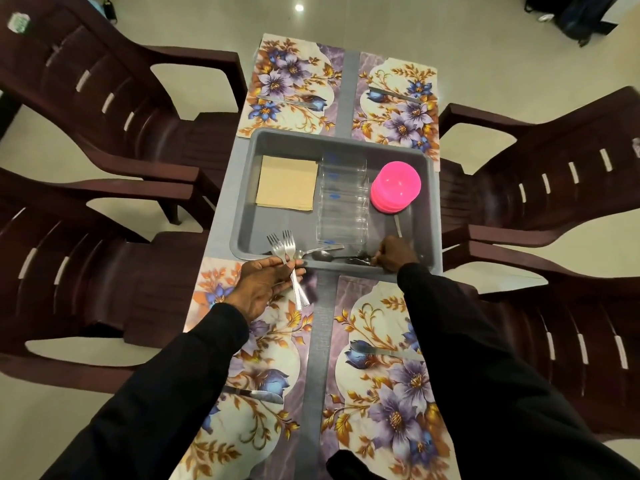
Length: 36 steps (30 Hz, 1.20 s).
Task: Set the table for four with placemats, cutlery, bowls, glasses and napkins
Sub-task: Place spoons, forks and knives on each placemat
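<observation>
Soft, dim indoor light; a white glare spot on the floor (299,8) at top centre. Wide-angle bowing bends the chairs (104,98) at both edges; black sleeves (467,341) lose detail.

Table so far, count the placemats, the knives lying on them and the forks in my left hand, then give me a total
Placemats: 4
Knives: 4
Forks in the left hand: 2
Total: 10
</observation>
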{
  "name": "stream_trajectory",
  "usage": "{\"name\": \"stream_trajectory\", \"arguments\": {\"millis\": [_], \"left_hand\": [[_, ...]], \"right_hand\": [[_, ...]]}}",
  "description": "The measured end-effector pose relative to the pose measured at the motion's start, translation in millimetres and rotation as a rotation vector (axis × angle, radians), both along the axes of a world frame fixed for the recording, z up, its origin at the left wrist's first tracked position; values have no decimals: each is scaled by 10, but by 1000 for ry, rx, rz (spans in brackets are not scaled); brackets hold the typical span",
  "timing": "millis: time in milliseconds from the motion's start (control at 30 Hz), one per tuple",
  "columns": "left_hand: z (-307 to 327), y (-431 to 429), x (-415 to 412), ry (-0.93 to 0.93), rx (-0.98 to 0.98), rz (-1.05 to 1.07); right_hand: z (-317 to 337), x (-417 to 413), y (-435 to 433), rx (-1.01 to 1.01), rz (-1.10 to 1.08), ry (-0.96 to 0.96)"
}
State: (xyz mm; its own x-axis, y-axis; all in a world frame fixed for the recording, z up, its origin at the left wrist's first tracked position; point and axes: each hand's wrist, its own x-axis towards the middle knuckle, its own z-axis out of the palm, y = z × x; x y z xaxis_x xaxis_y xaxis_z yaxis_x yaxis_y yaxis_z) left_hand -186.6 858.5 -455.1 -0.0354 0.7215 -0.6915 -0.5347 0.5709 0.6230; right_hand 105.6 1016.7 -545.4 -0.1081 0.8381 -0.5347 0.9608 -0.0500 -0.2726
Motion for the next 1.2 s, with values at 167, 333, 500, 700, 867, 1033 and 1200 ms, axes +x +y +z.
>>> {"name": "stream_trajectory", "arguments": {"millis": [167,333,500,700,867,1033,1200], "left_hand": [[68,32,14,-9,26,-21],[136,68,66,-14,26,-10],[150,105,112,-19,22,52],[95,119,94,4,13,84],[64,131,94,-8,-1,113],[88,104,40,-32,-8,134],[115,86,-55,-20,-3,153]], "right_hand": [[396,-25,-162,78,92,238],[583,-167,-446,191,113,503],[712,-578,-771,300,-61,678],[786,-1022,-1086,340,-143,781],[767,-1218,-1239,414,-119,754],[825,-1128,-1215,357,-95,716],[551,-628,-593,327,-254,419]]}}
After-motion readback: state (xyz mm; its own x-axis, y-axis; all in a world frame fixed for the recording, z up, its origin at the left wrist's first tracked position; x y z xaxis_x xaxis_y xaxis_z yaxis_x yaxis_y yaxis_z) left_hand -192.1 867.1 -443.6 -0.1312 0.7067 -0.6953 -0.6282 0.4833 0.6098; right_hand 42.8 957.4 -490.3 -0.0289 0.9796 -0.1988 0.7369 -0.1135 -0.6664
